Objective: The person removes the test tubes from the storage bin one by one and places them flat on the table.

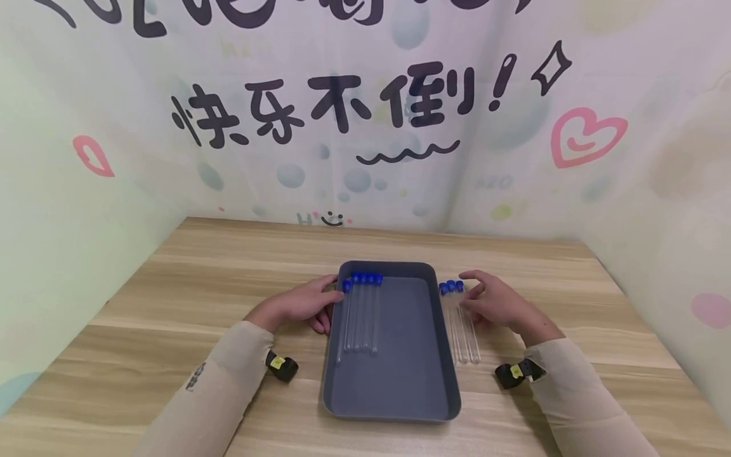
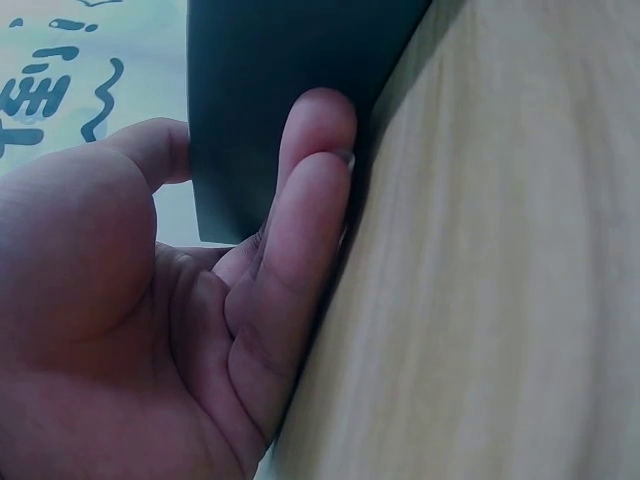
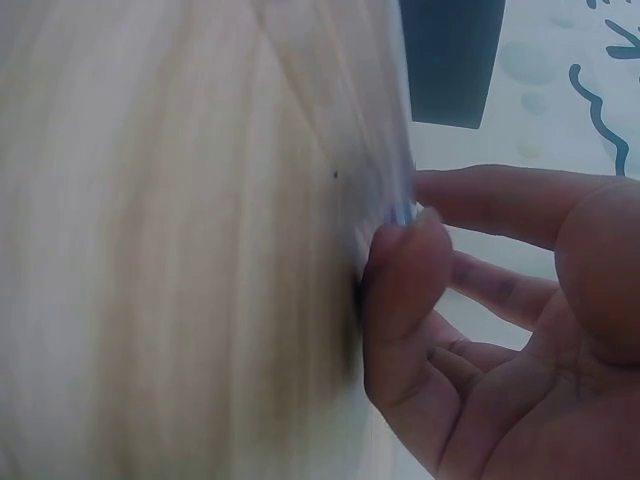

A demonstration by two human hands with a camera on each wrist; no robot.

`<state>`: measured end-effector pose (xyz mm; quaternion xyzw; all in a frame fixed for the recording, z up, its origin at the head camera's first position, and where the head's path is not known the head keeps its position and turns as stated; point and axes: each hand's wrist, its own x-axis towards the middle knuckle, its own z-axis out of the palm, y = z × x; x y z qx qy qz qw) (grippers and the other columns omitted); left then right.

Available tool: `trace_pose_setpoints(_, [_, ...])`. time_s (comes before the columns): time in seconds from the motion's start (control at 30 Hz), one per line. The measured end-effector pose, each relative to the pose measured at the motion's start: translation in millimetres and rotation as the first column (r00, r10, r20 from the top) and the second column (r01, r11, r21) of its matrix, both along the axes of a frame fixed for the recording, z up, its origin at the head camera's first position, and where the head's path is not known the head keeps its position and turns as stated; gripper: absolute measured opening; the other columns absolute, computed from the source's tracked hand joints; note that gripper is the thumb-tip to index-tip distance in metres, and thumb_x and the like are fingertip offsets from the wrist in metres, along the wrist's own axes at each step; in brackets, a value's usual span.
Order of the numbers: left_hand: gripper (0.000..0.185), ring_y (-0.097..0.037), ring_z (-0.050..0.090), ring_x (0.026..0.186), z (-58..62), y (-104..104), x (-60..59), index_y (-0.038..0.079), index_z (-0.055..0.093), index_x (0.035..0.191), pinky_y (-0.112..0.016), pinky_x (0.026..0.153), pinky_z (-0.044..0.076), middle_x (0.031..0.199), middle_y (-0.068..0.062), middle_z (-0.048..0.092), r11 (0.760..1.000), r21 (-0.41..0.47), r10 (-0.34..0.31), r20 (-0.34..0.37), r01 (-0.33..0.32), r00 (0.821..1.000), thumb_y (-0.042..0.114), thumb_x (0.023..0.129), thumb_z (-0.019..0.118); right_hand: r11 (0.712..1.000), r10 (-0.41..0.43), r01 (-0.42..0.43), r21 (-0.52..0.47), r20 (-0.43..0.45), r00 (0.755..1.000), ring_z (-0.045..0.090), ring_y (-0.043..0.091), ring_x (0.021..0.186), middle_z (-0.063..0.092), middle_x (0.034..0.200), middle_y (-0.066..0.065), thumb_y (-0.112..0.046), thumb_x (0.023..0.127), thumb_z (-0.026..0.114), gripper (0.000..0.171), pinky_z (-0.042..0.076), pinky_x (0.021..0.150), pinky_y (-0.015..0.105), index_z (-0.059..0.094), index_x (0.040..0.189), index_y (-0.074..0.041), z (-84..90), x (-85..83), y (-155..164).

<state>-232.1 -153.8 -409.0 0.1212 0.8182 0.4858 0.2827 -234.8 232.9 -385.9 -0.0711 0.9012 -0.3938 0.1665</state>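
Note:
A grey rectangular tray (image 1: pixel 402 343) stands on the table, with several clear test tubes (image 1: pixel 365 317) with blue caps lying inside its left part. My left hand (image 1: pixel 301 302) grips the tray's left wall, thumb over the rim and the other fingers against the outside (image 2: pixel 300 220). Right of the tray, more blue-capped test tubes (image 1: pixel 464 330) lie side by side on the table. My right hand (image 1: pixel 492 303) is at their capped ends, its index finger stretched past the caps and its thumb beside the rightmost tube. In the right wrist view the fingertips (image 3: pixel 405 255) sit close to blurred tubes.
The wooden table (image 1: pixel 228 254) reaches back to a printed cloth backdrop (image 1: pixel 320 178) and is flanked by pale side walls. A black wrist camera (image 1: pixel 282 367) sits under the left wrist and another (image 1: pixel 510 375) under the right.

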Motion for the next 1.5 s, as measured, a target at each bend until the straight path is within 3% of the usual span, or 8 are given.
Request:
trace_pose_setpoints(0.3, [0.063,-0.019,0.066,0.065,-0.8,0,0.5,0.016,0.015,0.161,-0.031,0.058,0.059,0.083,-0.013,0.066,1.000,-0.009,0.006,0.005,-0.006,1.000,0.031,0.107,0.043,1.000,0.003,-0.003,0.008,-0.016,1.000,0.061,0.020,0.069,0.058,0.120,0.028,-0.015,0.097,0.062,0.063,0.056,0.062,0.034,0.033,0.152,-0.003,0.2,0.2,0])
trace_pose_setpoints(0.53, [0.061,-0.019,0.067,0.066,-0.7,0,0.2,0.017,0.018,0.160,-0.031,0.059,0.059,0.085,-0.013,0.066,1.000,-0.006,0.000,-0.002,0.000,1.000,0.032,0.106,0.043,0.999,-0.040,0.040,-0.007,-0.064,0.997,0.055,0.021,0.063,0.052,0.129,0.031,-0.020,0.099,0.058,0.059,0.051,0.058,0.034,0.034,0.152,-0.005,3.8,1.3,-1])
trace_pose_setpoints(0.77, [0.062,-0.019,0.067,0.066,0.6,-1,-0.4,0.017,0.017,0.160,-0.031,0.059,0.059,0.085,-0.013,0.066,1.000,-0.009,0.000,0.002,0.000,1.000,0.032,0.106,0.044,0.998,-0.048,0.043,-0.044,-0.105,0.993,0.055,0.023,0.064,0.053,0.124,0.029,-0.016,0.099,0.056,0.055,0.052,0.056,0.035,0.037,0.150,-0.005,8.4,3.4,-5])
trace_pose_setpoints(1.0, [0.063,-0.019,0.067,0.067,0.0,1,-0.5,0.017,0.017,0.160,-0.031,0.059,0.059,0.085,-0.014,0.066,1.000,-0.006,0.008,0.007,-0.008,1.000,0.032,0.106,0.044,0.998,-0.015,0.006,-0.059,-0.148,0.989,0.057,0.027,0.066,0.053,0.126,0.026,-0.014,0.101,0.051,0.049,0.053,0.055,0.038,0.040,0.149,-0.009,16.7,8.6,-12])
trace_pose_setpoints(1.23, [0.062,-0.020,0.067,0.066,1.5,-1,0.1,0.018,0.018,0.160,-0.031,0.059,0.059,0.085,-0.014,0.066,1.000,-0.001,0.006,0.000,-0.006,1.000,0.031,0.106,0.044,0.998,0.045,-0.051,-0.029,-0.184,0.982,0.061,0.030,0.070,0.053,0.128,0.026,-0.013,0.103,0.044,0.044,0.055,0.058,0.042,0.042,0.147,-0.012,36.4,14.6,-38])
trace_pose_setpoints(1.5, [0.060,-0.019,0.067,0.066,1.6,-1,0.9,0.017,0.021,0.159,-0.031,0.059,0.059,0.085,-0.014,0.066,1.000,0.005,0.001,0.004,-0.001,1.000,0.031,0.106,0.044,0.994,0.098,-0.104,-0.021,-0.184,0.978,0.063,0.028,0.069,0.056,0.125,0.022,-0.013,0.102,0.047,0.044,0.058,0.059,0.047,0.045,0.146,-0.013,48.8,19.2,-71])
